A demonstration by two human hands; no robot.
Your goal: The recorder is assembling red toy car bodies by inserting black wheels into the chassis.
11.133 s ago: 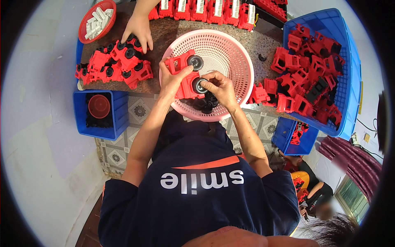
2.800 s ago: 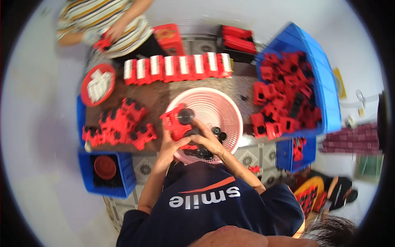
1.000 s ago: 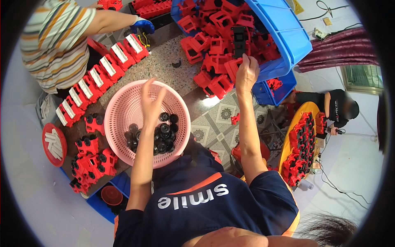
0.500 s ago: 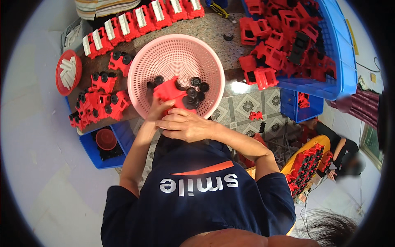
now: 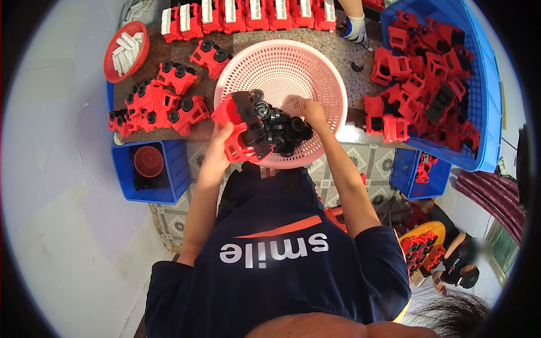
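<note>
My left hand (image 5: pixel 217 147) grips a red toy truck body (image 5: pixel 234 145) with a black underside, tilted over the near left rim of a pink perforated basket (image 5: pixel 337 96). A black wheel shows at the far end of the truck's black side. Beside it in the basket lies a heap of black toy wheels (image 5: pixel 282 135). My right hand (image 5: pixel 314 114) is inside the basket at the heap's right, its fingers curled together. Whatever those fingers hold, if anything, is hidden.
Left of the basket lie red trucks with black wheels (image 5: pixel 155 107) and a red basket of white parts (image 5: pixel 143 53). Trucks with white tops (image 5: pixel 256 17) line the back. At right stands a blue crate of red bodies (image 5: pixel 487 112). Another person's gloved hand (image 5: pixel 356 28) is at the back.
My right hand has left the truck body and moved right, into the basket. The truck has turned to show its black underside. The view has shifted, and a gloved hand shows at the back.
</note>
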